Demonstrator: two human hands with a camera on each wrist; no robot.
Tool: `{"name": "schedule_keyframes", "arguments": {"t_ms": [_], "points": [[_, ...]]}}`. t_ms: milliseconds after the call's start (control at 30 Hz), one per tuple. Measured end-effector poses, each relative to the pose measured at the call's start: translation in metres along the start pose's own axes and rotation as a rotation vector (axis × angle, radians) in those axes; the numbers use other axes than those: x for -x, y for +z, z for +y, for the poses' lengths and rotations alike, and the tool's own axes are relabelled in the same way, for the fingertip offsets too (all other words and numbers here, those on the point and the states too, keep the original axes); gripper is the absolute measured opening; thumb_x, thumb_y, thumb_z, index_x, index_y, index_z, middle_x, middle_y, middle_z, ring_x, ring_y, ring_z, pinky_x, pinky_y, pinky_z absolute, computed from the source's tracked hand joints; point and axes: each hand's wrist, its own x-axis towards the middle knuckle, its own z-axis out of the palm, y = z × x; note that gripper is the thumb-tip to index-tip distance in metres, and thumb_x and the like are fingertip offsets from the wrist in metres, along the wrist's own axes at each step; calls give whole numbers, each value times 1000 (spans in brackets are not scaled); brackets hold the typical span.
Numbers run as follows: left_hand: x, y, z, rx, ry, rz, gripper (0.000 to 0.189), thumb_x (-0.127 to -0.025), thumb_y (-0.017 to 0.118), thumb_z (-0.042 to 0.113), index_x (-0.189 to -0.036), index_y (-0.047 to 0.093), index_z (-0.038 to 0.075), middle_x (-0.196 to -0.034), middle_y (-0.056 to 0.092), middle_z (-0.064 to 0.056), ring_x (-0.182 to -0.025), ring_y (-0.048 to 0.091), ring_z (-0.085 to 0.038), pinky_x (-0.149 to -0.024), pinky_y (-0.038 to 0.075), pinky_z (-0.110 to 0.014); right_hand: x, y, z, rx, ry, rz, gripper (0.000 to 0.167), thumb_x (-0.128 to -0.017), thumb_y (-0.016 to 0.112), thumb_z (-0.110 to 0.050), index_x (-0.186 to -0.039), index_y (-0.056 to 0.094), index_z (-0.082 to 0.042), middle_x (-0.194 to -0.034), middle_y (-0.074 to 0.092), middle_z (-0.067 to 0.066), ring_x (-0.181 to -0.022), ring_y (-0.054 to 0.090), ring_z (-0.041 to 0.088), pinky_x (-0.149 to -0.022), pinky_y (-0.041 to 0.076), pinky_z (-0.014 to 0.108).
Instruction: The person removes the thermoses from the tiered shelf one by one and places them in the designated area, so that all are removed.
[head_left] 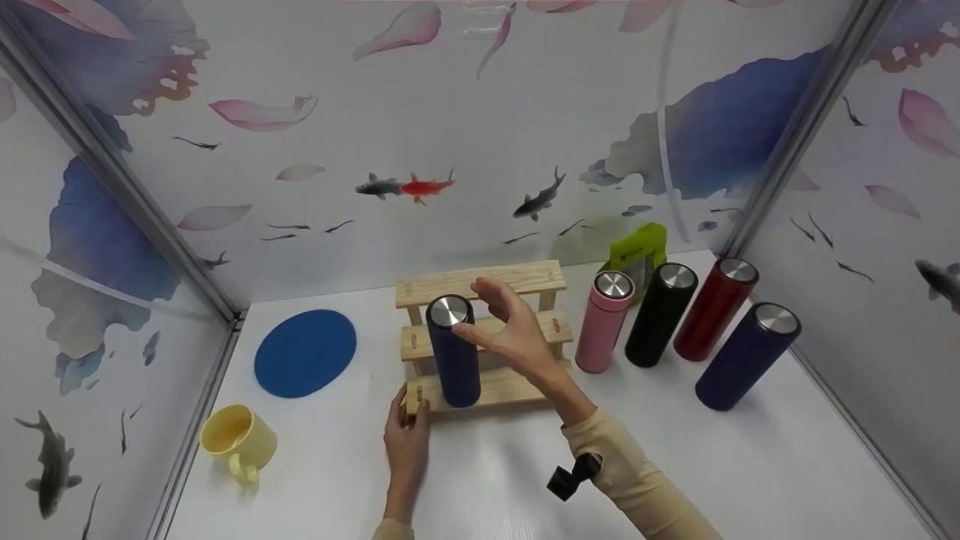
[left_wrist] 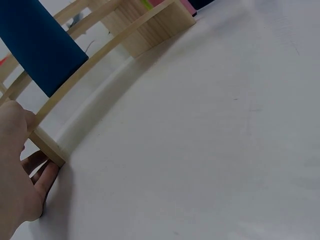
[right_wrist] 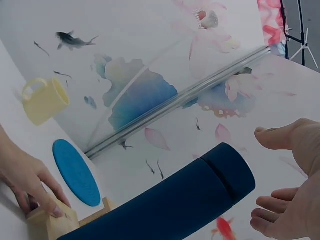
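Observation:
A three-tier wooden rack (head_left: 517, 279) stands on the white table. On its lowest step, toward the left end, a dark blue thermos (head_left: 457, 367) with a silver-topped lid is upright. My left hand (head_left: 408, 446) grips the left end of that step, its thumb on top and fingers around the side support (left_wrist: 49, 148). Beside the thermos lid my right hand (head_left: 517, 337) is spread, thumb and fingers apart. The right wrist view shows a gap between the thermos (right_wrist: 170, 205) and the right hand (right_wrist: 287, 187).
To the rack's right stand pink (head_left: 601, 330), black (head_left: 658, 322), red (head_left: 712, 315) and another dark blue (head_left: 744, 364) thermos, with a green-and-grey packet (head_left: 637, 251) behind. At left are a round blue mat (head_left: 306, 352) and a yellow mug (head_left: 251, 442). Printed panels (head_left: 480, 135) enclose the table.

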Motion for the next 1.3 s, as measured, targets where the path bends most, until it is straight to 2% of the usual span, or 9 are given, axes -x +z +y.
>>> {"name": "schedule_keyframes", "arguments": {"t_ms": [167,367,600,700,833,1033,1167,1300], "points": [[0,1,0,-1,-8,0,55,-102,62,31,-154,44,23,-157,43,-14,-126,56,-29,-97,51,-43,-1,10,10,-27,33,-48,74,-84,82,-14,-146,46,3,-143,57,21,-137,51,35,-116,36,51],[0,1,0,-5,-5,4,56,-102,62,33,-154,44,21,-155,45,-13,-119,57,-26,-92,52,-38,-4,20,21,-52,73,-101,73,-84,82,-13,-147,47,1,-134,61,18,-126,58,31,-111,42,46],[1,1,-2,-27,-26,10,56,-102,62,33,-154,43,20,-158,43,-15,-128,56,-30,-98,52,-42,-4,21,26,-37,63,-127,67,-83,84,-15,-142,54,-7,-129,64,13,-118,61,25,-103,46,41],[-1,1,-2,-41,-10,24,55,-102,63,30,-153,45,19,-152,50,-14,-117,59,-27,-91,52,-36,-3,16,26,-17,51,-134,67,-81,85,-15,-141,55,-8,-128,65,12,-116,62,24,-101,47,39],[-3,2,-1,-51,6,24,55,-102,63,29,-153,46,19,-147,55,-12,-109,60,-23,-89,50,-33,-2,8,23,17,39,-119,66,-80,86,-16,-139,57,-7,-125,66,12,-115,64,26,-101,49,41],[-3,2,0,-56,22,32,54,-102,63,30,-152,46,19,-149,54,-13,-115,60,-25,-92,50,-38,0,-11,21,71,43,-81,68,-78,87,-19,-137,58,-3,-123,68,15,-115,64,29,-102,50,46],[-3,2,1,-61,24,36,55,-102,63,31,-153,46,17,-152,50,-16,-121,59,-28,-95,50,-42,2,-22,23,92,40,-44,67,-77,88,-18,-135,60,-2,-121,68,16,-111,66,29,-97,53,43],[-2,3,1,-61,-4,27,56,-102,62,32,-153,44,18,-155,47,-13,-123,58,-27,-97,50,-43,4,-32,26,118,47,13,67,-74,91,-18,-133,63,-5,-118,70,14,-105,69,27,-92,56,39]]}}
